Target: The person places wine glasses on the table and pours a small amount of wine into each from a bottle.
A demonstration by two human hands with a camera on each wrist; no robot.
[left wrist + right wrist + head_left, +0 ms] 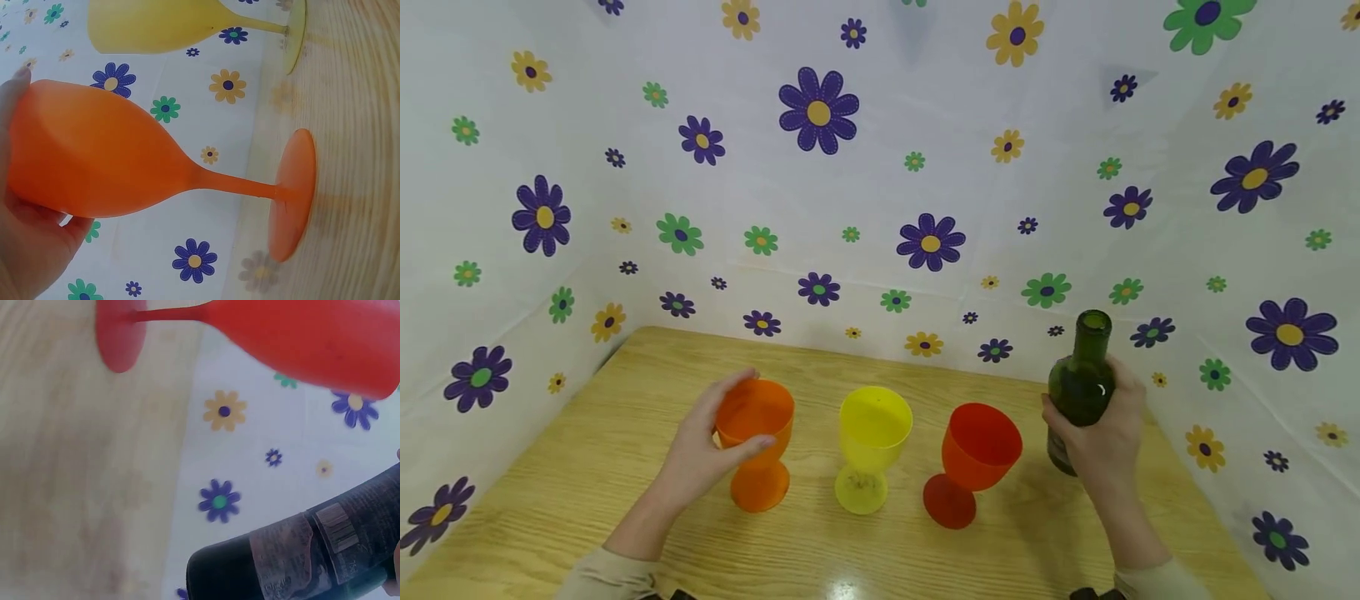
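Note:
My left hand [703,450] curls round the bowl of an orange goblet [94,150], thumb on the near side and fingers behind. The goblet's foot stands on the wooden table. A dark green glass bottle [1081,392], uncapped and nearly upright, is in the grip of my right hand [1105,442]. Its base appears lifted off the table in the right wrist view, where its label [284,556] shows. Between the hands stand a yellow goblet [876,425] and a red goblet [981,446], the red one nearest the bottle.
The light wooden table [572,417] meets a white sheet with printed flowers [865,192] at the back and both sides. A bright reflection lies on the table's near middle.

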